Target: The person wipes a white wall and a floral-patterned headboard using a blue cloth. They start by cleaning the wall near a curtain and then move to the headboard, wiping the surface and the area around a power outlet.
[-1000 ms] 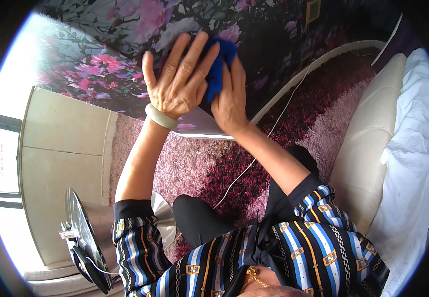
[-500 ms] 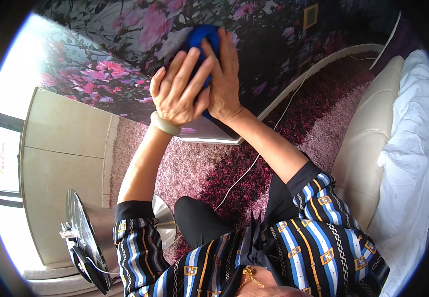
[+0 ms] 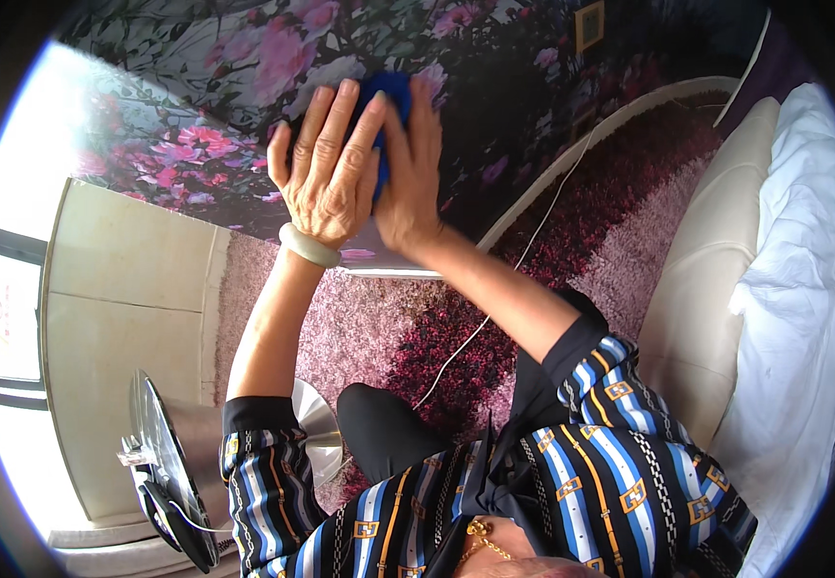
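A bunched blue cloth [image 3: 393, 89] is pressed against a wall with dark floral wallpaper [image 3: 278, 58]. My right hand [image 3: 411, 183] holds it there, fingers long and partly over the cloth. Beside it, my left hand [image 3: 331, 173] lies flat with fingers stretched out and slightly apart, its thumb side overlapping the cloth and my right hand. A pale bangle [image 3: 309, 245] circles my left wrist. Much of the cloth is hidden beneath both hands.
Below the wall lies a pink and dark red shaggy rug [image 3: 359, 318], crossed by a white cable [image 3: 480, 328]. A round-topped metal stand [image 3: 181, 424] is at left, near a cream panel [image 3: 128, 260]. A padded bed edge [image 3: 706, 299] with white bedding [image 3: 798, 260] runs along the right.
Both hands and the blue cloth have shifted left along the wall, ending a little lower in the view. My left fingers now lie straighter and flatter.
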A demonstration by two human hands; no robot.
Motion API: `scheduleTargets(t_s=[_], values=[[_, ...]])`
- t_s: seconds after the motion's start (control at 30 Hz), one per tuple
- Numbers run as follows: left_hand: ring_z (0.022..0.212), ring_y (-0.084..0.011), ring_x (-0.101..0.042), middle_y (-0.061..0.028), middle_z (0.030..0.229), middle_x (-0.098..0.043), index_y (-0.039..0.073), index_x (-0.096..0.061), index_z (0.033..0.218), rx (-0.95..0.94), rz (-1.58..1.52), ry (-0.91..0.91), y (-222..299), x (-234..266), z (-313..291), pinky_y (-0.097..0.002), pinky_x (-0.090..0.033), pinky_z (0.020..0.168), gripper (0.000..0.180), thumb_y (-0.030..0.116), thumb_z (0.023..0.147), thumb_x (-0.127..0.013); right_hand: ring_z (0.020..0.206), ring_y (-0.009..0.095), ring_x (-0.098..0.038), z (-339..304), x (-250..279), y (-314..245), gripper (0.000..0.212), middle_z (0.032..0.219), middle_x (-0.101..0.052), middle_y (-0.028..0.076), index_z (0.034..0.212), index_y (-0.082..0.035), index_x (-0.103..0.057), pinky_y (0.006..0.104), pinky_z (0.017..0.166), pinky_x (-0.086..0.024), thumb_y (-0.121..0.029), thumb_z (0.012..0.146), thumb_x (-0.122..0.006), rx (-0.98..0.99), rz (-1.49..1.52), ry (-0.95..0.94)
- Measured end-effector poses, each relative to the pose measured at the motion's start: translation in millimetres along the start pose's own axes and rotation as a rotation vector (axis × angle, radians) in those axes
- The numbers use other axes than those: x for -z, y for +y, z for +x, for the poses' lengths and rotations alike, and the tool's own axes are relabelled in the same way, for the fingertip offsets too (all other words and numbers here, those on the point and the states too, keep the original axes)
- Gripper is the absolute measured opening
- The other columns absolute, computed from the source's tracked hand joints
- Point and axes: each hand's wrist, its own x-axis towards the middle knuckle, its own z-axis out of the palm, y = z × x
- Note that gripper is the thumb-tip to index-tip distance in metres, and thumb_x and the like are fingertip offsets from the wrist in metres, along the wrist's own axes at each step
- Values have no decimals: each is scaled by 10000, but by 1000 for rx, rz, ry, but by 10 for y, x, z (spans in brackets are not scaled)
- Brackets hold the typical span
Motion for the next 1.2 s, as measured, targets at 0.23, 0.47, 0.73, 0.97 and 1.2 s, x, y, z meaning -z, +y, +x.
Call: scheduleTargets(t_s=[0.23, 0.47, 0.73, 0.97, 1.2], values=[[1287, -131, -490, 51, 1380, -550, 278, -674, 1208, 22, 254, 64, 29, -154, -19, -484, -89, 1157, 366, 245, 867, -544, 1403, 468, -220, -457, -180, 655, 614, 1510, -200, 330, 1457, 2, -298, 549, 1144, -174, -164, 897, -486, -362, -116, 276], [1300, -123, -479, 80, 1379, -551, 302, -689, 1171, 29, 245, 62, 26, -207, -72, -479, -91, 1160, 363, 242, 832, -572, 1427, 486, -83, -1179, -424, -85, 713, 1505, -63, 393, 1472, 118, -78, 514, 1176, -101, -355, 1002, -330, -990, 49, 87], [1255, -137, -518, 84, 1314, -599, 315, -708, 1143, 7, 313, 27, 64, -149, -19, -458, -71, 1162, 343, 258, 824, -595, 1424, 455, -176, -315, -151, 643, 635, 1528, -169, 315, 1443, 58, -283, 515, 1158, -144, -166, 885, -487, -256, 117, 217], [1221, -139, -549, 87, 1250, -642, 323, -727, 1108, 21, 312, 67, -5, -124, -58, -443, -68, 1160, 325, 260, 804, -629, 1225, 253, -519, -1100, -160, 1779, 425, 1396, -499, 87, 1405, -90, -441, 367, 1029, -439, -240, 1012, -378, -1512, 1036, 693], [1254, -127, -517, 101, 1301, -606, 327, -715, 1115, 21, 304, 90, -14, -176, -75, -469, -98, 1159, 354, 250, 793, -592, 1321, 379, -395, -669, -268, 1116, 547, 1440, -378, 275, 1391, 31, -396, 408, 1117, -315, 20, 846, -439, -1081, 199, 428]])
